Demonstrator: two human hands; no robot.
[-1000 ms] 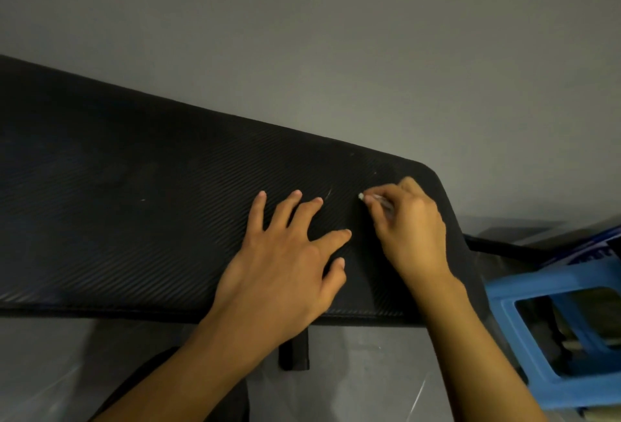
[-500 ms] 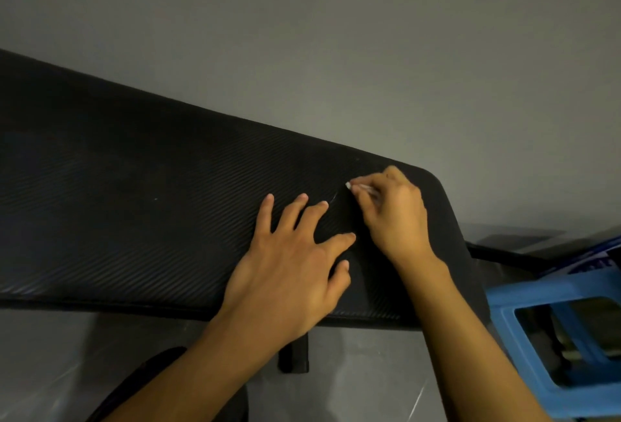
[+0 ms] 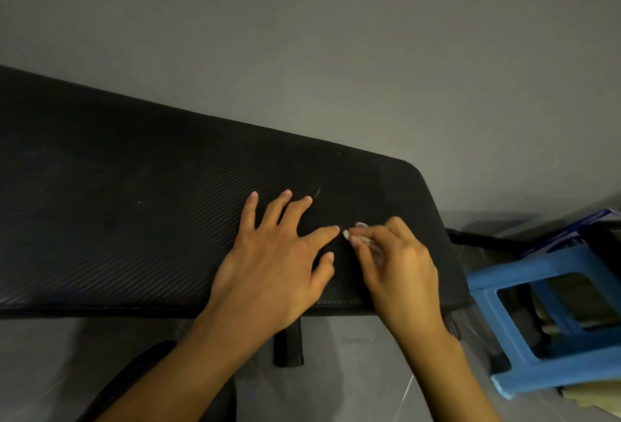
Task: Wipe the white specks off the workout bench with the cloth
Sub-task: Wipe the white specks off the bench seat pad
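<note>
The black ribbed workout bench (image 3: 134, 220) runs from the left edge to its rounded right end. My left hand (image 3: 272, 263) lies flat on the pad with fingers spread. Just right of it, my right hand (image 3: 400, 267) pinches a small white cloth (image 3: 361, 236) in curled fingers and presses its tip onto the pad, close to my left index fingertip. A thin white streak (image 3: 317, 191) shows above my left fingers. One white speck (image 3: 139, 202) sits further left on the pad. Most of the cloth is hidden in my fingers.
A blue plastic stool (image 3: 544, 327) stands on the floor right of the bench end, with a dark blue item (image 3: 571, 230) behind it. A black bench leg (image 3: 288, 342) drops below the front edge. A grey wall rises behind the bench.
My right hand has slid the cloth down toward me and slightly left, from near the streak to beside my left index fingertip. My left hand has stayed flat on the pad.
</note>
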